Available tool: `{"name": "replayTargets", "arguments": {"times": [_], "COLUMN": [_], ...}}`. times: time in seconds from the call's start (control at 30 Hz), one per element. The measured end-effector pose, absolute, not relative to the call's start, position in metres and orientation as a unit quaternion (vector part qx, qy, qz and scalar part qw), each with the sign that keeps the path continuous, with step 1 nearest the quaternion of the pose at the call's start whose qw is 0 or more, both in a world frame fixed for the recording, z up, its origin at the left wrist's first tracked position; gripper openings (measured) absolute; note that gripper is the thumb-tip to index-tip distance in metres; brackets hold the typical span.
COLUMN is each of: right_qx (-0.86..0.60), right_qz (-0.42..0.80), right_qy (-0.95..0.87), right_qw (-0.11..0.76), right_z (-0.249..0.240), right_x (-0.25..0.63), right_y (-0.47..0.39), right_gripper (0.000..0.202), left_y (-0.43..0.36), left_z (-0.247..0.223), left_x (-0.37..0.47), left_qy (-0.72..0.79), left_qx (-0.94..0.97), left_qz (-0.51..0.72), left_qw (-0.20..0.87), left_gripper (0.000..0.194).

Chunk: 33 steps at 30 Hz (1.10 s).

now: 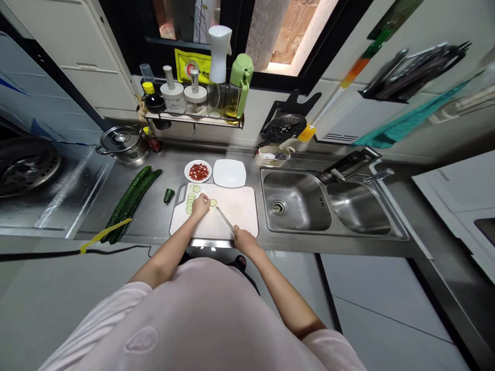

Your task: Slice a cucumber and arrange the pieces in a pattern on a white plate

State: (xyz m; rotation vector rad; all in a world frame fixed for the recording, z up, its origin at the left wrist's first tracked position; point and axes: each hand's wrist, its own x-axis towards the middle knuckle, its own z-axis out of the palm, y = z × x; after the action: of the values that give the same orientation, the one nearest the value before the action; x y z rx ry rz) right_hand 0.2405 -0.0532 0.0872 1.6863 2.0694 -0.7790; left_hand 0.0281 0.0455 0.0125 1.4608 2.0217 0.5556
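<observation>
From where I sit, watching through the head camera, the knife (225,219) is over the white cutting board (235,198), its long axis slanting: the handle end is low and to the right, near the person, and the tip points away and to the left. My right hand (244,241) has its grip clenched around the handle at the board's near edge. Just beyond the tip is a single cucumber slice (213,203), near the fingertips of my left hand (200,206); whether that grip pinches anything I cannot tell. More cucumber slices (190,200) run in an overlapping row along the board's left part, the row's length pointing away from the person.

Beyond the far edge I have a plate of chopped red pieces (198,171) and, just right of it, a white square plate (229,173). Left of the board a short cucumber end (169,196) rests on the steel surface (162,226); farther left, two whole cucumbers (133,201) lie side by side, slanting away and rightward. The sink (296,198) is to the board's right.
</observation>
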Motion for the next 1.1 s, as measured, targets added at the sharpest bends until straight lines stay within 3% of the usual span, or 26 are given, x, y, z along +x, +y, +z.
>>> {"name": "replayTargets", "arguments": {"times": [0.43,0.7,1.1], "right_qx": [0.670,0.718,0.705], "right_qz": [-0.269,-0.262,-0.272], "right_qy": [0.690,0.645,0.648], "right_qw": [0.061,0.026,0.091], "right_z": [0.073,0.068,0.069], "right_x": [0.250,0.250,0.241], "right_y": [-0.059,-0.036,-0.020], "right_gripper": [0.025,0.039,0.029], "left_y": [0.027,0.020,0.021], "left_z": [0.016,0.018,0.025], "left_x": [0.037,0.041,0.046], "left_qy": [0.713,0.705,0.728], "left_qx": [0.636,0.659,0.636], "left_qz": [0.200,0.170,0.152], "left_qw": [0.216,0.199,0.207], "left_gripper": [0.035,0.034,0.030]}}
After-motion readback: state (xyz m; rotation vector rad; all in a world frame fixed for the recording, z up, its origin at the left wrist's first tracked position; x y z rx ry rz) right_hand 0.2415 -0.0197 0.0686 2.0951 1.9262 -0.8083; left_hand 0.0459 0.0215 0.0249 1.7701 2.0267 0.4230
